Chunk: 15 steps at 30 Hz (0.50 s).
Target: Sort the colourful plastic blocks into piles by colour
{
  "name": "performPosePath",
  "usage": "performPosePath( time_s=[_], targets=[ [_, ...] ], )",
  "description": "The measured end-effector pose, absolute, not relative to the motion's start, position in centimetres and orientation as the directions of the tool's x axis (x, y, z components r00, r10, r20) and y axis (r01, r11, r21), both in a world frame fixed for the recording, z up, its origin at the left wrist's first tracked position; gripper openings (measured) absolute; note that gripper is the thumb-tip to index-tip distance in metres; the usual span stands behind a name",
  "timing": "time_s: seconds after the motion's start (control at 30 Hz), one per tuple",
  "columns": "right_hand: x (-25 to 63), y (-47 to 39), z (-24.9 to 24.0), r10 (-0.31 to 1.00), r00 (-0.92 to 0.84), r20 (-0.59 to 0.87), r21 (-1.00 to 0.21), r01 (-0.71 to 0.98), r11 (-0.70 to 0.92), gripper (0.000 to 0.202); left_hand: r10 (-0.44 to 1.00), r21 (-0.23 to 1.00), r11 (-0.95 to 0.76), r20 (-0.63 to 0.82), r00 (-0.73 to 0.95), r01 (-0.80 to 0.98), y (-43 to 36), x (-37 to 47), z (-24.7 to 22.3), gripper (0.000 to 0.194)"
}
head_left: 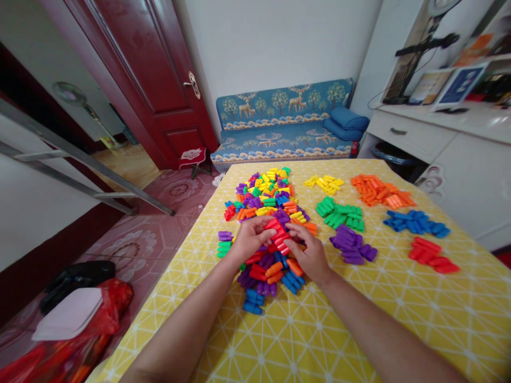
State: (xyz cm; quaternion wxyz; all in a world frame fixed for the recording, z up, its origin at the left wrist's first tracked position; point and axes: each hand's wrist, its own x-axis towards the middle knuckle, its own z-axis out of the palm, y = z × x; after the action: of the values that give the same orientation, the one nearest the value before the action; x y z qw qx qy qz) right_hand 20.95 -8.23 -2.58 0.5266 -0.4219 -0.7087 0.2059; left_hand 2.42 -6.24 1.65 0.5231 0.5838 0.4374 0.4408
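The person's left hand [250, 236] and right hand [311, 250] meet over the worktop [279, 346], which is spread with a yellow cloth patterned in white lines. Between them they grip a short row of red pieces [278, 235], the left hand's fingers closed on one side and the right hand's on the other. The row is held at a slant, just above a mixed heap [259, 202] of small plastic pieces in purple, blue, orange, yellow, green and red. The heap runs from the far part of the worktop to beneath the hands, and a few blue pieces [253, 302] lie at its near end. To the right, apart from the heap, single-colour groups lie on the cloth: a yellow group [325, 184] and an orange group [379, 191] farthest off, then a green group [340, 215] and a blue group [417, 222], with a purple group [353, 244] and a red group [433, 254] nearer the person. Past the worktop a blue sofa [287, 133] — printed with deer and trees — stands against the wall, a dark red door [143, 74] to its left and a white cabinet [459, 154] to the right.
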Motion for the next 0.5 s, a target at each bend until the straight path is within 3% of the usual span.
performPosePath(
  time_s=[0.27,0.5],
  targets=[
    [20.9,-8.1,-2.7,0.833,-0.108,0.543,-0.752,0.380,0.539,0.032,0.936,0.941,-0.291,0.244,0.252,0.170,-6.2,2.3,1.2,0.034],
    [20.9,-8.1,-2.6,0.857,-0.017,0.515,-0.803,0.341,0.489,0.028,0.950,0.919,-0.304,0.272,0.154,0.250,-5.5,1.9,-0.1,0.029]
  ],
)
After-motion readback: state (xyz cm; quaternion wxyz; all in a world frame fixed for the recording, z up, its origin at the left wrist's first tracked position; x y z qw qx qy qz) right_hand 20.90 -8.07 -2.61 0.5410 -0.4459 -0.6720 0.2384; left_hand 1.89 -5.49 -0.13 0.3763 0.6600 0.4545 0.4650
